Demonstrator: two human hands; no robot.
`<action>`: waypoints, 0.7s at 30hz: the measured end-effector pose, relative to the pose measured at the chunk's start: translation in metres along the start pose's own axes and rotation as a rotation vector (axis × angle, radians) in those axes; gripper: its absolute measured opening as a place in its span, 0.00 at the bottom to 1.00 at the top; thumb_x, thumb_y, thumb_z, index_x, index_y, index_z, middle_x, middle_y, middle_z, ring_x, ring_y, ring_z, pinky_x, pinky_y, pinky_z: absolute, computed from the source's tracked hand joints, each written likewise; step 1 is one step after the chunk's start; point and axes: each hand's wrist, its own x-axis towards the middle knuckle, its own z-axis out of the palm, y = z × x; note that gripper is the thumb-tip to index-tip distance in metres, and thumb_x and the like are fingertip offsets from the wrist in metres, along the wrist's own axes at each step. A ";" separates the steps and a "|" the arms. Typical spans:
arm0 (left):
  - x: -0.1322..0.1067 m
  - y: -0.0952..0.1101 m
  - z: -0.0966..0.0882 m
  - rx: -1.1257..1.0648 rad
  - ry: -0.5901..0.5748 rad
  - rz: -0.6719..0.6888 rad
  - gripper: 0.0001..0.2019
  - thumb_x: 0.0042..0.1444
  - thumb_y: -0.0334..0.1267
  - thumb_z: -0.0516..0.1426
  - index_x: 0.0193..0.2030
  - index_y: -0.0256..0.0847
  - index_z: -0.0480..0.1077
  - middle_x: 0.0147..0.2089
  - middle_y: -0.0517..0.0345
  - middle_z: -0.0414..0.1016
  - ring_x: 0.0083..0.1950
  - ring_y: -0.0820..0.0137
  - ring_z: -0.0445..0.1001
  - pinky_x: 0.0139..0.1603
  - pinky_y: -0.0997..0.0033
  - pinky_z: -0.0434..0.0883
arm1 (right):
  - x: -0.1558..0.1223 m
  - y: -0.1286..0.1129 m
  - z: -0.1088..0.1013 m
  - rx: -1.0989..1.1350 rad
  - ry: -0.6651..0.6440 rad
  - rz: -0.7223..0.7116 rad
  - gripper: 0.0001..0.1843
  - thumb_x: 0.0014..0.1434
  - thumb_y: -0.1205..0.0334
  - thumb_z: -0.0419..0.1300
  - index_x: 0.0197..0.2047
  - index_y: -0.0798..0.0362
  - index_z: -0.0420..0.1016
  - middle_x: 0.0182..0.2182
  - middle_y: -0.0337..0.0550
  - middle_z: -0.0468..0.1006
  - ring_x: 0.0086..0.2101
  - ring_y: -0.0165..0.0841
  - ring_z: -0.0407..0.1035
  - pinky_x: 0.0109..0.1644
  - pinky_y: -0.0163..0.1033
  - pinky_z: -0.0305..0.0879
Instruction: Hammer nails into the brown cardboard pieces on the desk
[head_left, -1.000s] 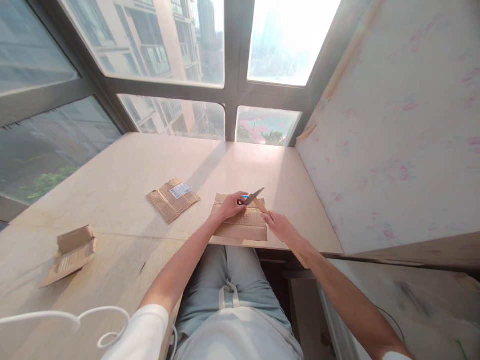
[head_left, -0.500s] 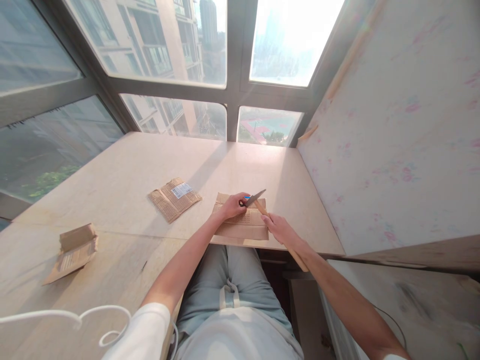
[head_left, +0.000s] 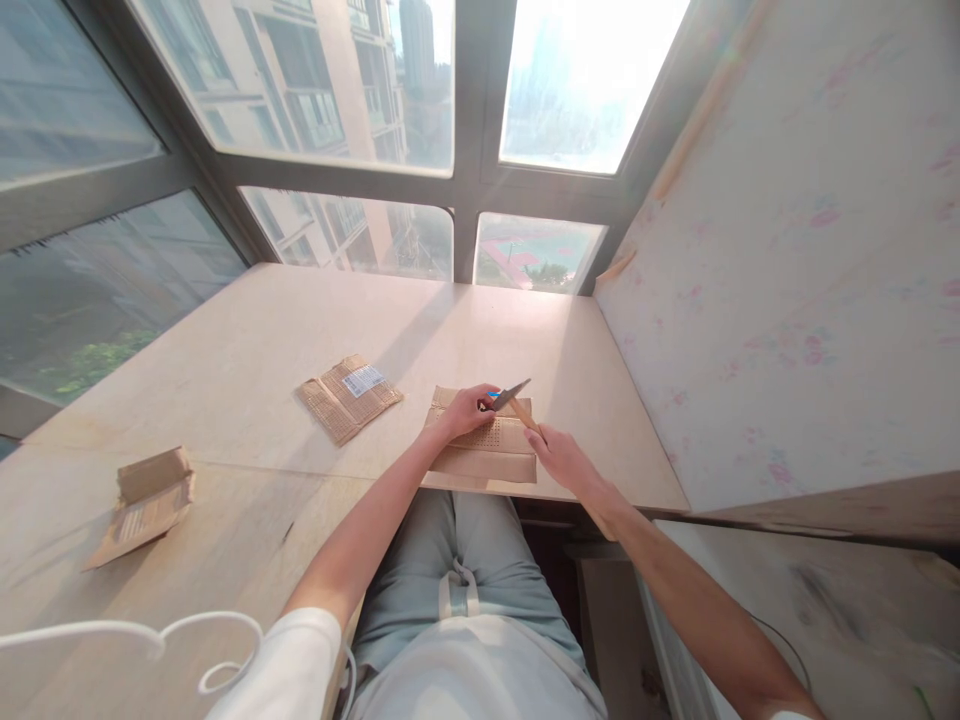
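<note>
My right hand (head_left: 561,455) is wrapped round the wooden handle of a hammer (head_left: 512,394), whose dark metal head tapers to a point at the upper right. My left hand (head_left: 466,411) is closed close by the other end of that head. A small dark thing and a bit of blue show at its fingertips, too small to name. Both hands are over a flattened piece of cardboard (head_left: 484,465) with rows of small dark marks, lying by the table's front edge. Most of the handle's lower part is hidden by my right hand and forearm.
On the pale table (head_left: 300,310), a flat cardboard piece (head_left: 349,400) with a white label lies left of my hands. Farther left is a folded cardboard piece (head_left: 150,505). A white cable (head_left: 202,625) curls at the lower left. Windows stand behind, a flowered wall (head_left: 810,300) at right.
My right hand and wrist have shifted slightly, and the handle's lower end, seen before beside the forearm, is now mostly covered. The left hand and the cardboard look unchanged.
</note>
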 end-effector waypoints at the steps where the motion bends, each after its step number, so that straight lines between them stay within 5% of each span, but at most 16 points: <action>1: 0.000 0.000 0.000 0.004 0.001 -0.002 0.22 0.47 0.27 0.58 0.51 0.38 0.71 0.35 0.59 0.78 0.36 0.71 0.74 0.40 0.71 0.69 | 0.000 0.000 0.000 0.001 0.014 0.001 0.19 0.68 0.52 0.44 0.32 0.51 0.67 0.26 0.43 0.74 0.29 0.34 0.68 0.30 0.35 0.50; 21: -0.001 -0.001 0.000 0.002 -0.010 0.015 0.22 0.46 0.26 0.57 0.51 0.39 0.71 0.35 0.59 0.78 0.36 0.71 0.74 0.41 0.71 0.70 | 0.002 -0.002 -0.005 0.064 0.003 0.012 0.20 0.67 0.50 0.44 0.28 0.51 0.64 0.23 0.40 0.71 0.26 0.33 0.65 0.29 0.35 0.50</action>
